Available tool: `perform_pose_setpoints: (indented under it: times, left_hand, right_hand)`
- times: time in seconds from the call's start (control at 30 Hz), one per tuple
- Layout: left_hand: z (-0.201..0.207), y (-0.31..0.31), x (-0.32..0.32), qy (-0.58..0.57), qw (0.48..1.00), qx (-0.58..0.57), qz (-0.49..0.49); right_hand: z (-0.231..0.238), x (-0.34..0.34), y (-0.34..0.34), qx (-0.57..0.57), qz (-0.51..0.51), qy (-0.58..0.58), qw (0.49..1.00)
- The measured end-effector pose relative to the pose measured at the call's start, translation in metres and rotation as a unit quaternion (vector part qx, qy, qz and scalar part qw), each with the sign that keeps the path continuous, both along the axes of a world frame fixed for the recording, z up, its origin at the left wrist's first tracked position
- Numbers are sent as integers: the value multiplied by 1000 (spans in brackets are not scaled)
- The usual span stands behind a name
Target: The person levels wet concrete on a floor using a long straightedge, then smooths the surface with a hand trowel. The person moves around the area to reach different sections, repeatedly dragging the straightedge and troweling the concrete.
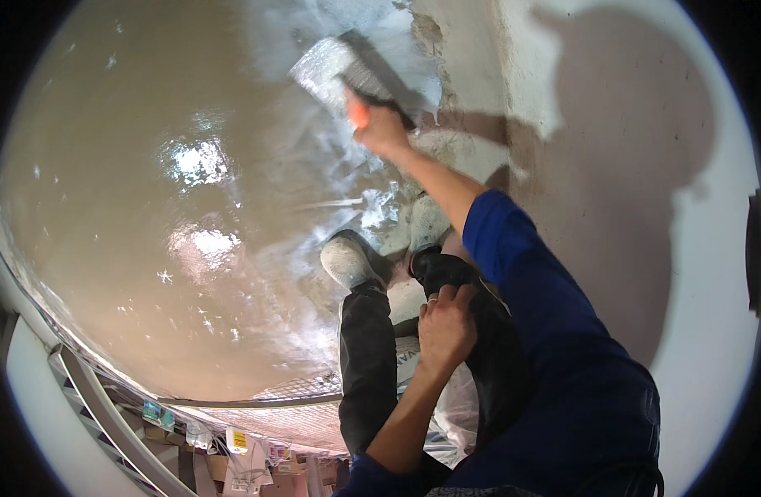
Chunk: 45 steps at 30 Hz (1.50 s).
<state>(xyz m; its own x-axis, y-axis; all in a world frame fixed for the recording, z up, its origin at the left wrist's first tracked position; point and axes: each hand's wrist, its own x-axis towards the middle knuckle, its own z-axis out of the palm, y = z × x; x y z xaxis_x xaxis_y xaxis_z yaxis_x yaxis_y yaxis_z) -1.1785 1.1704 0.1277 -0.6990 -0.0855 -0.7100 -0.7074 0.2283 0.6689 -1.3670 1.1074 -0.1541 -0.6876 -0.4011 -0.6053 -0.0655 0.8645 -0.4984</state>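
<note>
Gripping a wide trowel (355, 70) by its handle, the right hand (379, 124) reaches far forward; the blade lies flat on the wet brown floor (148, 207), long axis slanting left-to-right. The left hand (446, 327) rests spread on the knee.
</note>
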Motion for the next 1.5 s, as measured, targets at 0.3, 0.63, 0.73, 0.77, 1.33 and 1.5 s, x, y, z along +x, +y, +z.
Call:
perform_pose_setpoints:
  times: [0.3, 0.63, 0.73, 0.77, 1.33, 1.5]
  left_hand:
    - [2, -3, 7, -32, 999, 7, -25]
    - [11, -17, 4, -10, 1000, -4, -13]
    - [12, -17, 4, -5, 1000, 14, -7]
    - [12, -18, 4, -7, 1000, 14, -6]
    - [11, -23, 30, -54, 994, 12, -91]
    - [16, -24, 33, -67, 991, 55, -101]
  right_hand:
    - [5, -70, 110, 52, -222, 51, 972]
    - [-13, -106, 124, -79, -368, -98, 921]
    - [-15, -95, 107, -80, -331, -120, 932]
    - [-17, -90, 100, -79, -314, -128, 937]
    - [25, 99, -4, -46, 55, -84, 994]
    - [17, 5, 30, -49, -88, 30, 994]
